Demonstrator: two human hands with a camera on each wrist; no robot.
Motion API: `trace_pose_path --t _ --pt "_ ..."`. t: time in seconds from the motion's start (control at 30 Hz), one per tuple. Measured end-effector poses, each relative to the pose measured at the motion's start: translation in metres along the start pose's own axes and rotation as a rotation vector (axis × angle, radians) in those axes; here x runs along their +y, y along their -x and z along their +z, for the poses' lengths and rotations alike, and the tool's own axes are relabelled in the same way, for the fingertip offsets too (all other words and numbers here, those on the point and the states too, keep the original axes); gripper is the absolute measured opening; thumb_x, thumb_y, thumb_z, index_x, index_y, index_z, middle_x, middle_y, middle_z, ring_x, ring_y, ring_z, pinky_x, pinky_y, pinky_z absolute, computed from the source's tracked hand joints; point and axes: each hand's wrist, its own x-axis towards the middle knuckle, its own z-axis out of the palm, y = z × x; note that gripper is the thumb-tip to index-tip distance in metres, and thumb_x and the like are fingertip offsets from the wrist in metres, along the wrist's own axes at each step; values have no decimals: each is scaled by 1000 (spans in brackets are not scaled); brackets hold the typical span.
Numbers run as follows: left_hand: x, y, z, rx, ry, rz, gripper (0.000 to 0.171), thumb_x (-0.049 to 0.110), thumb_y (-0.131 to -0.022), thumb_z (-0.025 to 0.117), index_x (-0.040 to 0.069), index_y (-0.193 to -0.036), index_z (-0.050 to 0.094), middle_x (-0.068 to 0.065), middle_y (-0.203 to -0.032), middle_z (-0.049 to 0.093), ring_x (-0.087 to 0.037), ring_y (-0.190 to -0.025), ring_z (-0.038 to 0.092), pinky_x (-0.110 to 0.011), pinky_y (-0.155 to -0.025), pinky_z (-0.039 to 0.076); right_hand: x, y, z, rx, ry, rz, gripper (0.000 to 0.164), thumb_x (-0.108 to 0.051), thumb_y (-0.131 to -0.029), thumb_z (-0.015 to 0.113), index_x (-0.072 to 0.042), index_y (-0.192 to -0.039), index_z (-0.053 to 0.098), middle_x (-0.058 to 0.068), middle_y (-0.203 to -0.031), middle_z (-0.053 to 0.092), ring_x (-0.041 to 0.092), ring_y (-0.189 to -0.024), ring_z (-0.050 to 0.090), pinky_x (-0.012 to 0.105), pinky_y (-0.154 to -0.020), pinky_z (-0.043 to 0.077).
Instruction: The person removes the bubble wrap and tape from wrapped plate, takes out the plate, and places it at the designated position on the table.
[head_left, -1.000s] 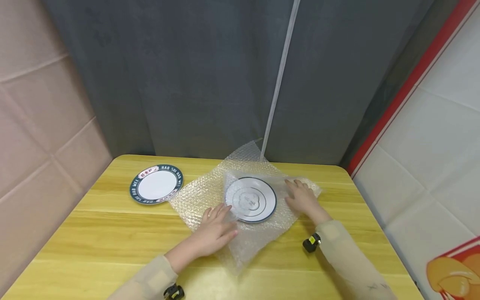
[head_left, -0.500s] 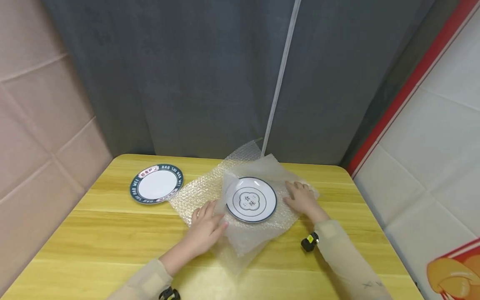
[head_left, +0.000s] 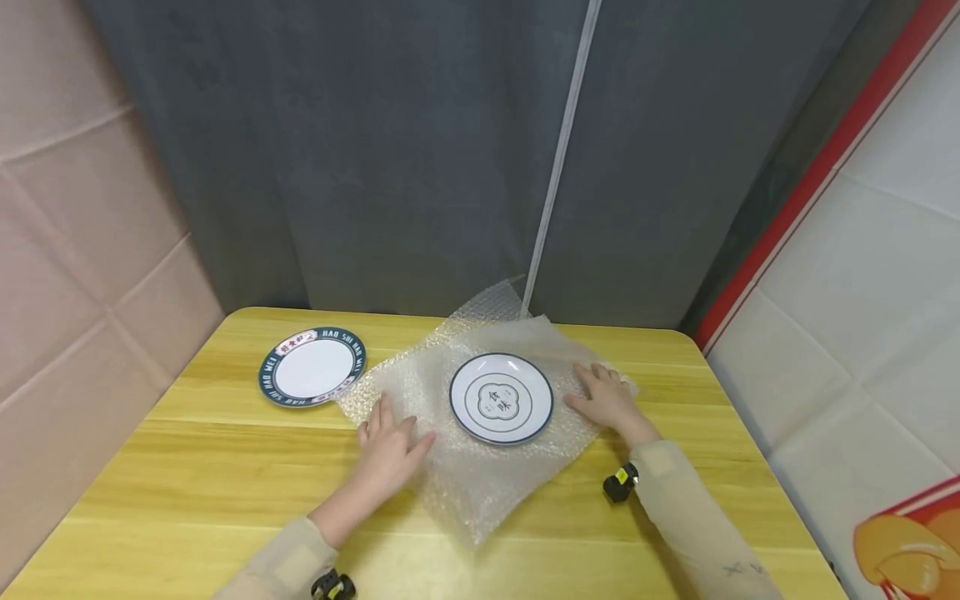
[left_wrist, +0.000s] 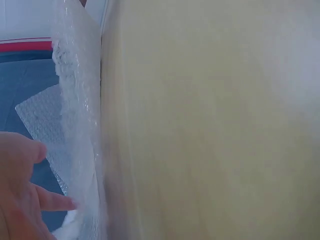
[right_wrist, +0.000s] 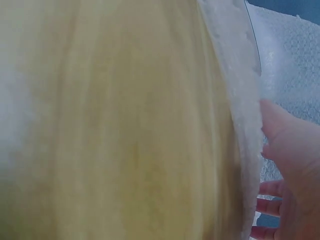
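Observation:
A small white plate [head_left: 501,429] with a dark blue rim and printed characters lies face up on a translucent sheet of bubble wrap [head_left: 442,367]. The sheet's layers spread out flat beneath it, one corner pointing to the near side. On the wrap's left edge rests my left hand [head_left: 386,450], its fingers spread and nearly straight. My right hand [head_left: 606,402] rests with extended fingers on the wrap just right of the plate. In the right wrist view, the thumb and fingers of that hand [right_wrist: 295,165] lie along the wrap. Neither hand touches the plate.
A larger plate [head_left: 360,357] with a dark green lettered rim lies at the back left, touching or slightly under the wrap's left corner. The wooden table [head_left: 225,500] ends at a dark grey curtain [head_left: 420,167]. Pale panels stand on both sides.
A flap of wrap that covered the plate has been drawn off it and laid flat to the left. My left hand has moved left; the right hand has barely moved.

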Motion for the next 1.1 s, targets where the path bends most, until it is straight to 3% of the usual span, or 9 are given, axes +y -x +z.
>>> trace_pose_path --t 0.13,0.33,0.53,0.8,1.1 --pt "-4 0 -1 -27 -16 -40 67 46 -93 55 -10 -129 52 -40 -148 -4 -53 -137 -3 -68 -105 1 2 -3 0 -3 9 6 81 -55 -89 57 -7 -149 33 32 -148 24 52 -133 22 69 -102 20" --pt "-9 -1 -3 -42 -35 -44 68 47 -91 59 -11 -126 54 -40 -148 -3 -55 -136 -3 -70 -104 1 3 -8 0 -37 26 29 86 -62 -88 53 -10 -151 27 31 -151 16 52 -134 18 70 -102 18" --pt "-12 0 -5 -81 -47 -31 63 47 -89 61 -7 -121 59 -35 -150 7 -54 -136 2 -72 -103 2 -1 -13 -4 -35 39 47 85 -59 -89 53 -8 -152 25 33 -150 18 54 -132 20 70 -101 21" --pt "-15 2 -6 -127 -100 -8 75 48 -84 66 -8 -133 49 -34 -148 21 -52 -135 17 -72 -102 6 -6 -20 -6 -50 43 75 84 -57 -91 52 -5 -151 26 34 -147 23 55 -131 20 70 -99 23" --pt "-15 1 -8 -163 -106 3 86 50 -82 68 -7 -140 40 -35 -147 22 -52 -135 19 -72 -103 6 -4 -24 -5 -74 71 90 85 -61 -90 51 -4 -149 29 33 -146 25 52 -130 23 69 -99 26"
